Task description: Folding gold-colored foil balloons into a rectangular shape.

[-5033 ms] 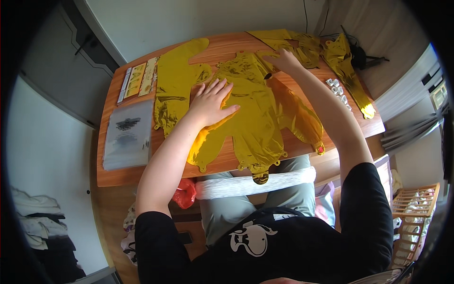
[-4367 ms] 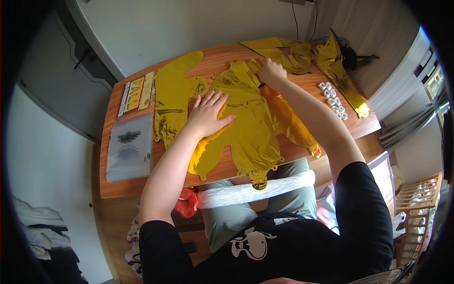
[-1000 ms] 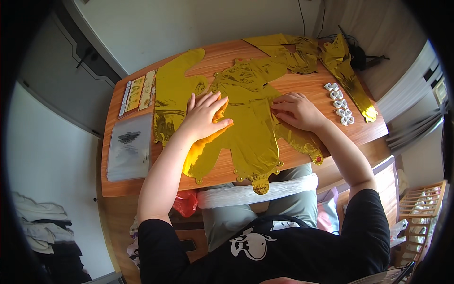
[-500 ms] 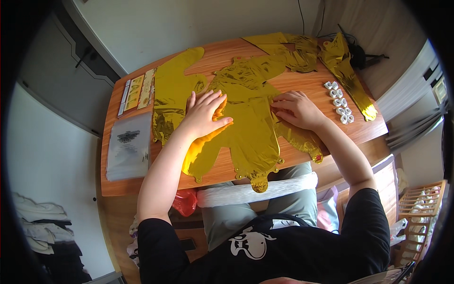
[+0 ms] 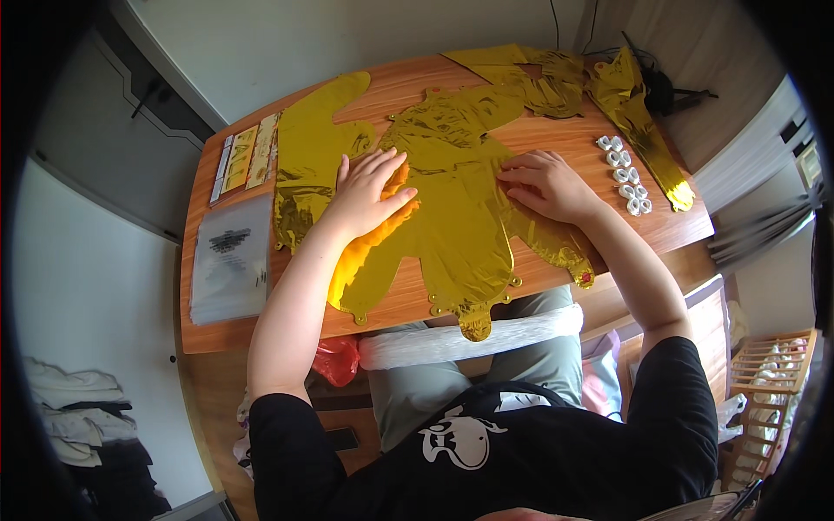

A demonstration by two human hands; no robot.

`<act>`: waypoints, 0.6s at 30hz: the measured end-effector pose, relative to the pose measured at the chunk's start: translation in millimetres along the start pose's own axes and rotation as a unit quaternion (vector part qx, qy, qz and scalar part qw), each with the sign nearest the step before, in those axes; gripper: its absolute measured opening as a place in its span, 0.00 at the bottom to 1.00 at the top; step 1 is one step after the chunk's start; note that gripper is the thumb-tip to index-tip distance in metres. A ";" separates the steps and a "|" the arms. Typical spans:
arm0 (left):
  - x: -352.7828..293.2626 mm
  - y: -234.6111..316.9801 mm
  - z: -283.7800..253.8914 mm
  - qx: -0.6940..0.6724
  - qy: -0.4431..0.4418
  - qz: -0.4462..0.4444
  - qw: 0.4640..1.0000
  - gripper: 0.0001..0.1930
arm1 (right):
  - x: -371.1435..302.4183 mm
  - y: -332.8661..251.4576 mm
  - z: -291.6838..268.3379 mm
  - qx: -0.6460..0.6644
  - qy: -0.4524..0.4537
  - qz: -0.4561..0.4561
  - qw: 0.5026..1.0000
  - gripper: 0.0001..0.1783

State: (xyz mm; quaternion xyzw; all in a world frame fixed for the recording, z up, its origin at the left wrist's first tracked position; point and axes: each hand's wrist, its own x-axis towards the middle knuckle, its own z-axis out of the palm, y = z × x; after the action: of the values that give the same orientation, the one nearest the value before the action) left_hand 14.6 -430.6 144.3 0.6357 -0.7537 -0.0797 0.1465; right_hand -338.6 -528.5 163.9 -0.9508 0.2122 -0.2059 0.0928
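The left hand (image 5: 369, 193) lay flat, fingers spread, on a flattened gold foil balloon (image 5: 456, 217) spread over the wooden desk (image 5: 556, 143). The right hand (image 5: 547, 184) pressed on the same balloon's right side. A second gold foil piece (image 5: 317, 165) lay to the left, beside clear plastic sleeves (image 5: 230, 256). Small white pieces (image 5: 624, 174) sat near the desk's right edge. More crumpled foil (image 5: 556, 78) lay at the far edge.

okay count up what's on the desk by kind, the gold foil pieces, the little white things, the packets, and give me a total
Gold foil balloon pieces: 5 told apart, though they overlap, so roughly. The largest lies under both hands.
Small white rings: about 9
Clear plastic packet: 1
Yellow printed card strips: 3
Total: about 18
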 end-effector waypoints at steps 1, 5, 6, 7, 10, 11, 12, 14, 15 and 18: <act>-0.2 1.0 0.9 0.017 -0.001 0.004 1.000 0.40 | 0.0 -0.1 0.1 0.001 -0.001 0.002 1.000 0.17; -1.6 1.7 1.4 0.026 -0.004 0.014 1.000 0.42 | -0.3 1.9 0.6 0.002 -0.001 0.001 1.000 0.17; -1.7 2.5 1.4 0.021 0.001 0.013 1.000 0.42 | -0.5 2.0 0.7 0.000 -0.001 0.002 1.000 0.17; -1.9 3.1 1.2 0.017 0.005 0.013 1.000 0.42 | -0.6 2.1 0.8 -0.001 0.000 0.003 1.000 0.17; -3.0 4.7 -3.7 0.012 -0.007 0.006 1.000 0.43 | -1.2 2.3 1.0 -0.001 0.003 0.004 1.000 0.17; -3.4 6.3 -4.0 0.012 -0.008 0.006 1.000 0.43 | -1.6 2.3 0.8 -0.001 0.002 0.005 1.000 0.17; -4.4 6.5 -3.7 0.007 -0.011 0.007 1.000 0.44 | -1.3 1.8 0.7 0.002 0.001 0.004 1.000 0.17; -5.0 7.3 -2.8 0.003 -0.015 0.007 1.000 0.44 | -0.5 1.2 1.2 0.006 0.000 0.004 1.000 0.17; -4.4 8.0 -1.5 0.009 -0.016 0.012 1.000 0.45 | -0.4 1.3 1.5 0.005 0.001 0.003 1.000 0.16; -5.3 10.9 -0.3 0.023 -0.016 0.017 0.999 0.45 | -0.4 0.7 0.9 0.003 0.001 0.003 1.000 0.16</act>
State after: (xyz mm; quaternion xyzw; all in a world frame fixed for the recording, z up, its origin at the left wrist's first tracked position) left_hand 5.3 -423.4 147.3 0.6245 -0.7684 -0.0700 0.1209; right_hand -338.7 -528.9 162.8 -0.9497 0.2139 -0.2072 0.0963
